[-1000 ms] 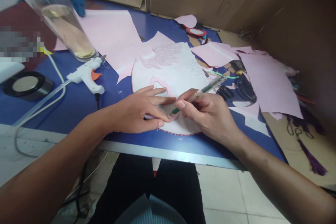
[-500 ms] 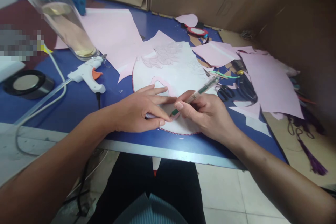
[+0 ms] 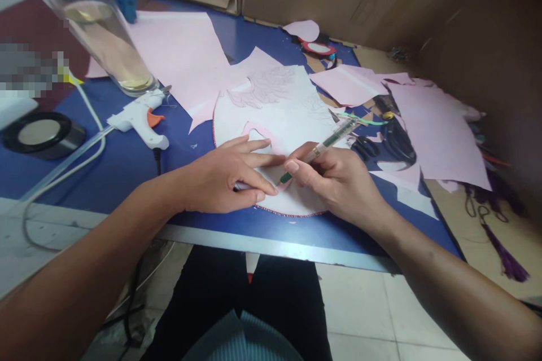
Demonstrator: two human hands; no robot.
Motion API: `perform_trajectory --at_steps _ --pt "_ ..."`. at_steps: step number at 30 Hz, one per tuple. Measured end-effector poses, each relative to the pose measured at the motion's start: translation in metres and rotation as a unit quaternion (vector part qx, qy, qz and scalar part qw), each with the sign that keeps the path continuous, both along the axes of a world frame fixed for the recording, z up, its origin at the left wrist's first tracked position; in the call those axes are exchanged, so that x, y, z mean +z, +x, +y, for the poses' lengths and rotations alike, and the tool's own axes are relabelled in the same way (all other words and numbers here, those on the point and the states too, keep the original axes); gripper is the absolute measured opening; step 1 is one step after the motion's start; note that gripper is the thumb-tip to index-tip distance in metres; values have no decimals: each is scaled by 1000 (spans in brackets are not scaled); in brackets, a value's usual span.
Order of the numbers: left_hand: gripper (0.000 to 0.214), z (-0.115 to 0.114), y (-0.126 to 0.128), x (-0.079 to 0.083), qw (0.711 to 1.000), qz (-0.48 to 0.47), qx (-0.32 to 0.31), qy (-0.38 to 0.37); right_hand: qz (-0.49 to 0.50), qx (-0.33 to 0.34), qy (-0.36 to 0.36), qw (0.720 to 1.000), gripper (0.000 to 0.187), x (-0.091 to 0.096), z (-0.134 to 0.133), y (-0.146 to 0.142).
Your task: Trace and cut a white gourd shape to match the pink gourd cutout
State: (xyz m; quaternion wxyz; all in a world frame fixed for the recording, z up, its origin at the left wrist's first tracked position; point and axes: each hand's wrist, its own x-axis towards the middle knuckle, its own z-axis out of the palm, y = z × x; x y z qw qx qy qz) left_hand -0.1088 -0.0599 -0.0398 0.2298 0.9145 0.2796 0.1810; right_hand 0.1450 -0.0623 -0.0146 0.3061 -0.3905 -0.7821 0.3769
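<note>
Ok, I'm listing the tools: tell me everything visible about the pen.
The pen is slim, with a clear, plastic-looking barrel showing green inside and a green section near the tip. The right hand grips its lower part, partly covering it. It slants, top end toward the picture's right, tip down at the pink piece on the white disc, beside the left hand. Whether the tip touches is unclear.

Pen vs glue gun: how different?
The pen is held in the right hand; the glue gun lies on the blue table. The pen is slim and straight; the glue gun is bulkier, pistol-shaped. The pen shows clear and green parts; the glue gun is white with an orange trigger.
</note>
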Motion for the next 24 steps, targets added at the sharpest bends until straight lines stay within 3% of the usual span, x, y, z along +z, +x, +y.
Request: perform_trajectory --at_steps 6,16,24 --pt "32 0 -1 -2 1000 -1 4 -1 9 -16 8 1000 34 2 2 2" --pt "32 0 0 0 1000 4 -1 0 4 8 -13 1000 40 -1 -1 -2" --pt "33 -1 -1 -1 1000 -3 9 -7 -12 -32 11 999 39 5 5 6"
